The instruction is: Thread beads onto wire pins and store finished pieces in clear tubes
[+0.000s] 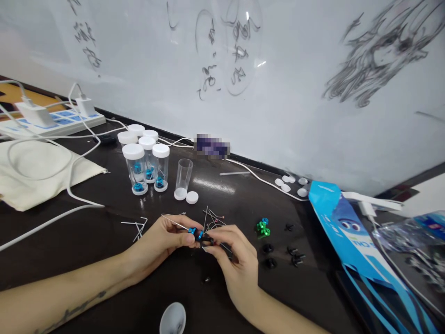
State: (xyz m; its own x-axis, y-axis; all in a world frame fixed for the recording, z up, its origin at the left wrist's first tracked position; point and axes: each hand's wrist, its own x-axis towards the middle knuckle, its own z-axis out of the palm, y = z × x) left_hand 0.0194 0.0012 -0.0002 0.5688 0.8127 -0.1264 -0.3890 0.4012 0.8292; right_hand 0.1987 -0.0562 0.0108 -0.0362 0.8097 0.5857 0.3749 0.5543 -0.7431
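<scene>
My left hand [163, 241] pinches a thin metal pin [175, 224] that carries small blue beads [194, 231]. My right hand [232, 257] meets it from the right, its fingertips closed on a small black piece [207, 239] at the end of the same pin. Both hands hover just above the dark table [104, 241]. Several loose metal pins [212, 217] lie right behind the hands, and a few more pins [137, 227] lie to the left.
Several capped vials with blue beads [144, 162] stand at the back, beside an uncapped empty vial [183, 178] and its cap [192, 197]. Green beads [263, 228] and black parts [294, 255] lie right. Also here: white caps [290, 183], a blue packet [342, 232], a power strip [52, 121], cables and a cloth [38, 171].
</scene>
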